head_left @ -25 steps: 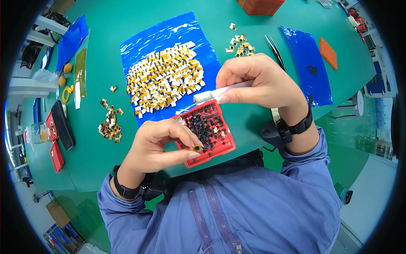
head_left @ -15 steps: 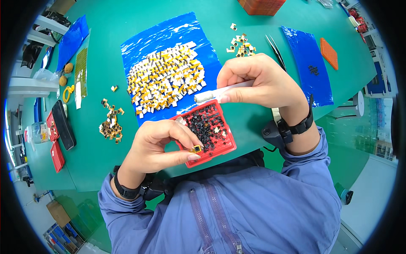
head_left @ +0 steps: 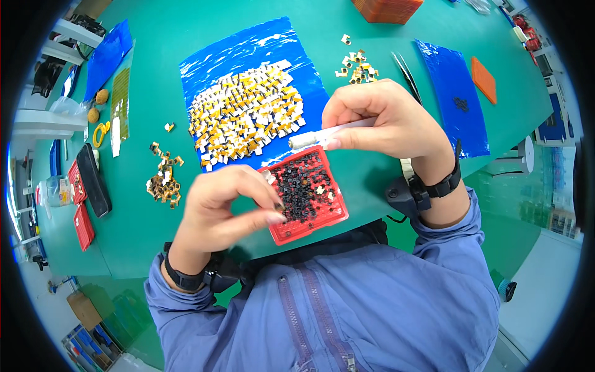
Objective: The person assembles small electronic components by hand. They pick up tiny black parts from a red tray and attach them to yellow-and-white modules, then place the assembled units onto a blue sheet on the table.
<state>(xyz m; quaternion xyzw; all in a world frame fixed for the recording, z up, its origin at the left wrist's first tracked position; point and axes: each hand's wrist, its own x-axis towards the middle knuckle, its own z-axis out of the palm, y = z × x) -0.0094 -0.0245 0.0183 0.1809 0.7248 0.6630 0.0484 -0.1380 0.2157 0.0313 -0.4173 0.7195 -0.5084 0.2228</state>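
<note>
My left hand [head_left: 226, 208] hovers over the left edge of a red tray [head_left: 338, 218], its thumb and fingertips pinched around a small gold-and-black square part, now mostly hidden by the fingers. Many tiny black ring-like pieces [head_left: 299, 193] and a few whitish bits lie in the tray. Above the tray's far edge, my right hand [head_left: 387, 121] is closed on a slim white stick [head_left: 338, 131] with a pale wrapped tip pointing left. Just beyond, a blue sheet [head_left: 248, 53] carries a dense spread of small white-and-yellow parts [head_left: 245, 115].
Loose gold parts [head_left: 164, 180] lie at left, and another small pile [head_left: 357, 67] at the far right. Tweezers [head_left: 407, 77] rest beside a second blue sheet [head_left: 443, 68] with black bits. An orange tray stack [head_left: 387, 9] stands at the back; a dark case [head_left: 94, 180] lies far left.
My left hand has lifted slightly and turned, so the gold part that faced up at its fingertips is now mostly out of sight. The right hand and white stick are nearly unmoved.
</note>
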